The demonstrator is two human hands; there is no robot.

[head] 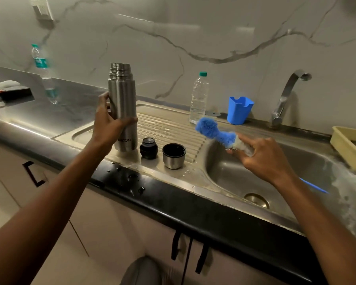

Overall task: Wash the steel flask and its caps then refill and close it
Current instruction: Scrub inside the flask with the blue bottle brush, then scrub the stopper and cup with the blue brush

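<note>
Both forearms reach in from the bottom edge toward the steel sink unit. Furthest left, on the dark counter, stands a plastic water bottle (43, 73), blurred. Next, the left hand (109, 122) is wrapped around the steel flask (122, 108), fingers curled round its body, thumb on the near side. The flask is upright with its threaded mouth open at the top, its base at or just above the ribbed drainboard (169, 124); which, I cannot tell. Just right of it sit the black inner stopper (148, 148) and the steel outer cap (174, 155), cap mouth up, both off the flask.

Behind them stands a second water bottle (199, 97), then a blue plastic holder (239, 110) and the tap (286, 95).

Over the sink basin (234, 171) the right hand (263, 157) pinches a blue bottle brush (214, 132) near its bristles, head pointing up and left toward the flask.

The flask's long axis is vertical while the brush lies slanted, well right of and below the mouth. By my judgement, the brush must rise and turn bristles-down over the opening, or the flask must tilt toward it.
</note>
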